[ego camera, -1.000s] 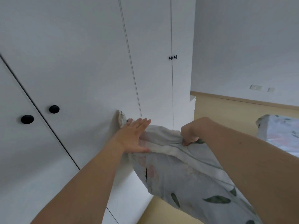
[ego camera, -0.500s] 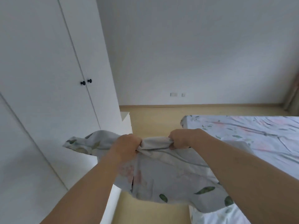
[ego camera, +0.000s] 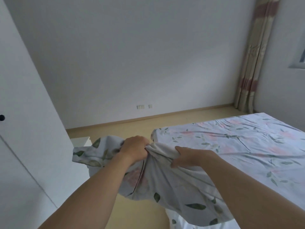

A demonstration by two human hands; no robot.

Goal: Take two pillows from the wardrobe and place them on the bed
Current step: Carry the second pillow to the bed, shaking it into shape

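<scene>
both hands, left hand point(ego camera: 134, 149) and right hand point(ego camera: 188, 156), are clutching the soft leaf-printed white pillow point(ego camera: 158, 184), now swinging away from the white wardrobe point(ego camera: 24, 129) toward the floral-sheeted bed point(ego camera: 239, 142); placing is coming next.

Hidden and cut-off parts around the leaf-printed pillow

The soft, pale, leaf-printed pillow point(ego camera: 166, 184) hides the near corner of the floral-sheeted bed point(ego camera: 239, 142); the bed's far side runs off the right edge. The fingertips of both hands are buried in the pillow's folds. Left of the pillow, the white wardrobe point(ego camera: 24, 129) is cropped, its black knob point(ego camera: 1, 117) halved.
</scene>
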